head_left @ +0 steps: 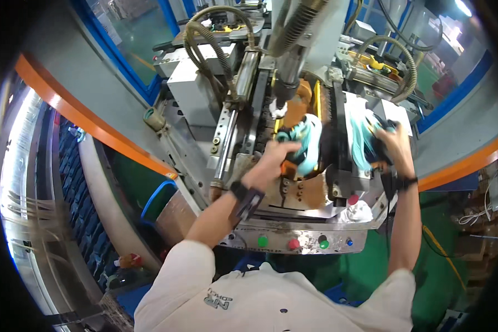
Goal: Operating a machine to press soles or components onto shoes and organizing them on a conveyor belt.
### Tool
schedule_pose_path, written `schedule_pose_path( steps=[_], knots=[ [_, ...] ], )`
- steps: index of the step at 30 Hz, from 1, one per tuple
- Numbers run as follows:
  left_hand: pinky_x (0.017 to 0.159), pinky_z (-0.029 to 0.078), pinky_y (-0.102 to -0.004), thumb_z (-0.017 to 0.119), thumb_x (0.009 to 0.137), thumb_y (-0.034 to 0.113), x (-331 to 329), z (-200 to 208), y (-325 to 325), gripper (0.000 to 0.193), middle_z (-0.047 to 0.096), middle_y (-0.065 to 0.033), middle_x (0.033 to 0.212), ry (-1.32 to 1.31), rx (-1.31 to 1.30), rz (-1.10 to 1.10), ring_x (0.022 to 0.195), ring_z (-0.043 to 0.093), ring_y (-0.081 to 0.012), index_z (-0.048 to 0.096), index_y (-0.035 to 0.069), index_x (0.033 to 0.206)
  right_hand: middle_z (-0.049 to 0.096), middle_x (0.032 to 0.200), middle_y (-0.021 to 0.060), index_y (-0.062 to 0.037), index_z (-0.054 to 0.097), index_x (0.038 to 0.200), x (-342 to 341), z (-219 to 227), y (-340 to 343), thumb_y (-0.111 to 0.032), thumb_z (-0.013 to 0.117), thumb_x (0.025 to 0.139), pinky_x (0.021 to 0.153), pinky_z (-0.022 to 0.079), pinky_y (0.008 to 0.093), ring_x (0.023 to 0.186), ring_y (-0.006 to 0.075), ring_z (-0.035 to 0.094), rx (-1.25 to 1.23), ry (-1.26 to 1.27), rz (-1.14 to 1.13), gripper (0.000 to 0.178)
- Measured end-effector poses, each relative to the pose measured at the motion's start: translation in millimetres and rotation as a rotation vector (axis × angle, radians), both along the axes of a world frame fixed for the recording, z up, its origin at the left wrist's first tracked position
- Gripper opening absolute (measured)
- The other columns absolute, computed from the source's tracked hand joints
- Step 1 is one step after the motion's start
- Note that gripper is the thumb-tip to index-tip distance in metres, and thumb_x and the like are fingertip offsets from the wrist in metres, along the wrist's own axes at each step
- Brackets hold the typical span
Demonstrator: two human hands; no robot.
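Observation:
My left hand [274,160] grips a teal, white and black shoe [312,145] by its near end, its fingers closed on the dark part. This shoe is over the orange-brown bed [297,105] of the machine, just below and right of the machine's vertical nozzle [286,83]. A second teal and black shoe [362,141] is in my right hand [397,145], above the pale plate at the bed's right side. Motion smears that shoe and part of the hand. The fingers curl around its dark side. A dark band sits on each wrist.
A front panel [249,235] carries green, red and blue buttons. Left of the bed runs a metal cylinder [227,144] with ribbed hoses [199,44]. A crumpled white cloth [357,212] lies at the front right. An orange curved rail [94,127] borders the left side.

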State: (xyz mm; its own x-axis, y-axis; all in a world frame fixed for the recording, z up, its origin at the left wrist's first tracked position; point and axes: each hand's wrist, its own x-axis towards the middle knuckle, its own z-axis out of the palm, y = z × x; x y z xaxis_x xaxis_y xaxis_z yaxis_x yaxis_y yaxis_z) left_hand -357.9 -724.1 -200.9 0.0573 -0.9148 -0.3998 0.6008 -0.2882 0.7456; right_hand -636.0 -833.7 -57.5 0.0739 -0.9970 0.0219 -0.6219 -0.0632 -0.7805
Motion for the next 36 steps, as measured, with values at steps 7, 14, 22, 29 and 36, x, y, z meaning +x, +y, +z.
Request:
schedule_pose_path(
  steps=[7, 14, 22, 29, 36],
  knots=[
    [0.055, 0.045, -0.0241, 0.078, 0.074, 0.023, 33, 80, 253, 0.057, 0.064, -0.0043, 0.091, -0.327, 0.237, 0.048, 0.072, 0.058, -0.0092, 0.056, -0.002, 0.120, 0.067, 0.105, 0.0262, 0.0064, 0.066, 0.101, 196, -77, -75, -0.022, 0.071, 0.067, 0.083, 0.054, 0.0403, 0.097, 0.0355, 0.067, 0.029, 0.466, 0.304, 0.045],
    [0.088, 0.053, -0.0311, 0.070, 0.078, 0.004, -19, 88, 416, 0.052, 0.064, -0.0107, 0.113, -0.164, 0.224, 0.753, 0.098, 0.065, -0.0197, 0.052, -0.004, 0.126, 0.066, 0.106, 0.0285, 0.0025, 0.037, 0.119, 252, -180, -67, -0.024, 0.063, 0.079, 0.088, 0.051, 0.0476, 0.099, 0.0425, 0.065, -0.061, 0.436, 0.134, 0.054],
    [0.080, 0.055, -0.0280, 0.067, 0.083, 0.005, -110, 44, 491, 0.038, 0.065, -0.0102, 0.105, -0.137, 0.388, 1.261, 0.092, 0.066, -0.0176, 0.056, -0.006, 0.118, 0.065, 0.087, 0.0202, -0.0015, 0.061, 0.098, 169, -102, 196, -0.008, 0.057, 0.088, 0.071, 0.050, 0.0462, 0.082, 0.0392, 0.064, -0.418, -0.073, 0.927, 0.013],
    [0.076, 0.055, -0.0294, 0.071, 0.082, 0.008, -179, -5, 544, 0.037, 0.065, -0.0131, 0.101, 0.096, 0.429, 1.389, 0.085, 0.067, -0.0185, 0.058, -0.010, 0.111, 0.057, 0.097, 0.0164, -0.0038, 0.060, 0.092, 172, -314, 277, -0.003, 0.060, 0.080, 0.086, 0.044, 0.0456, 0.099, 0.0366, 0.053, -0.471, 0.090, 1.327, 0.012],
    [0.054, 0.046, -0.0232, 0.069, 0.085, 0.011, -248, -6, 629, 0.020, 0.067, -0.0051, 0.085, 0.129, 0.561, 1.727, 0.065, 0.062, -0.0143, 0.066, -0.002, 0.101, 0.057, 0.090, 0.0148, -0.0012, 0.059, 0.094, 186, -303, 285, -0.001, 0.061, 0.080, 0.076, 0.047, 0.0400, 0.085, 0.0329, 0.057, -0.459, 0.113, 1.261, 0.014]
  ],
)
